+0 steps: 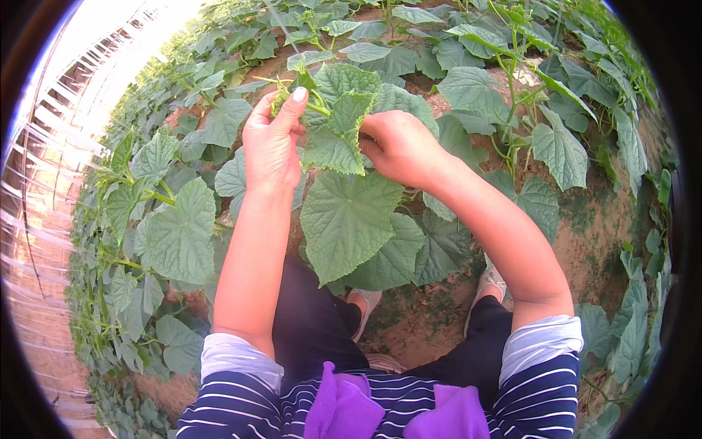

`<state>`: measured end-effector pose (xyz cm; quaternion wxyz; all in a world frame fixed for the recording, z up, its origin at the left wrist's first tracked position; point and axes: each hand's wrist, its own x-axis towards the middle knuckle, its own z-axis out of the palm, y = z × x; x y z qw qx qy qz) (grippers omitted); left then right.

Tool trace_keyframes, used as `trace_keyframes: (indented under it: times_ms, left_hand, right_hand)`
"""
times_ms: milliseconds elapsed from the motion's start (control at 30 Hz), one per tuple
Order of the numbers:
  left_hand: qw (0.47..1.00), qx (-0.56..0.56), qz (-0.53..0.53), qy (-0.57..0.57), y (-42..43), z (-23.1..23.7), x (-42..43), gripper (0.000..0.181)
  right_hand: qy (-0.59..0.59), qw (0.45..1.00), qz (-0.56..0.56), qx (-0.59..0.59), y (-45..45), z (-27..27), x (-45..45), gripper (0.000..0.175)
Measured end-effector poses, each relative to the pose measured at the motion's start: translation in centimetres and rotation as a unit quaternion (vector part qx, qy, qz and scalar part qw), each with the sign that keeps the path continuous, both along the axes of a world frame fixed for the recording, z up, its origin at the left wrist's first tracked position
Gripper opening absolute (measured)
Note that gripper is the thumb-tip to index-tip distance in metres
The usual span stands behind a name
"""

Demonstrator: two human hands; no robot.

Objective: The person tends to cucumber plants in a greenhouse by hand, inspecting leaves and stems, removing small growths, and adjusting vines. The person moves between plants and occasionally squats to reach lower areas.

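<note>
My left hand [277,140] pinches the growing tip [285,99] of a cucumber vine between thumb and fingers. A pale green stem [318,108] runs right from the thumb to young, toothed leaves [348,118]. To the right, my right hand [403,145] has its fingers curled at the edge of these leaves. Its fingertips are hidden behind them, so what they hold cannot be told. A broad cucumber leaf [351,222] hangs below, between my forearms.
Other cucumber vines [513,104] grow upright at the right, and more foliage [181,230] spreads at the left. Thin strings [281,24] rise among the plants. My shoes [366,307] stand on bare soil [428,329]. Pale strips [41,219] line the far left.
</note>
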<state>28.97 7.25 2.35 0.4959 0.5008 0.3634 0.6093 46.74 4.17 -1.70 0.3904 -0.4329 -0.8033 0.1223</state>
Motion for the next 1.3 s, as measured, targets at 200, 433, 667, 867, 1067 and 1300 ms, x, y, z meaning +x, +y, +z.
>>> trace_keyframes:
  times_ms: [200,433,667,867,1067,1300]
  left_hand:
    - [0.987,0.055,-0.075,-0.131,-1.0,-0.1,0.7,0.033]
    - [0.995,0.005,-0.072,0.070,-0.2,-1.7,0.1,0.041]
    - [0.976,-0.025,-0.213,0.031,0.2,-1.1,0.6,0.020]
    - [0.972,-0.037,-0.231,0.034,0.7,-1.6,0.6,0.020]
    - [0.970,-0.037,-0.236,0.038,0.6,-1.2,0.4,0.020]
    - [0.966,-0.039,-0.254,0.031,0.7,-1.4,0.1,0.020]
  right_hand:
    - [0.083,0.996,0.005,0.041,0.1,-0.9,-0.1,0.016]
    - [0.114,0.993,-0.011,0.028,0.4,-1.0,0.5,0.012]
    - [0.153,0.988,0.006,-0.023,0.9,1.0,2.3,0.018]
    - [0.297,0.944,0.082,-0.117,1.8,2.8,1.1,0.021]
    - [0.353,0.930,0.084,-0.055,1.7,2.5,-0.2,0.021]
    - [0.356,0.926,0.070,-0.107,1.6,2.3,0.1,0.016]
